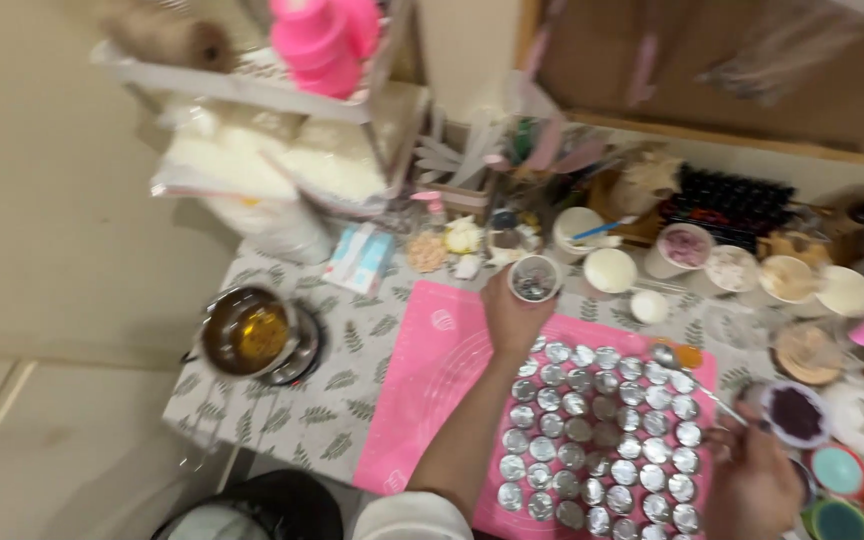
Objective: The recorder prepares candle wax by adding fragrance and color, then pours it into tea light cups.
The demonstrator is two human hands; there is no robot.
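Here, a pink mat (430, 380) covers the leaf-patterned table (282, 415).

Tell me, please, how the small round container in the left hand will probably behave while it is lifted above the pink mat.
The small round container looks light, since the left hand lifts it by the fingers alone. It seems stiff, keeping its round shape in that grip. Its open top faces up, so tilting may spill the contents onto the pink mat.

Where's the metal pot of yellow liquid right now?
In the head view, the metal pot sits at the table's left end on the leaf-patterned cloth, left of the pink mat and away from both hands.
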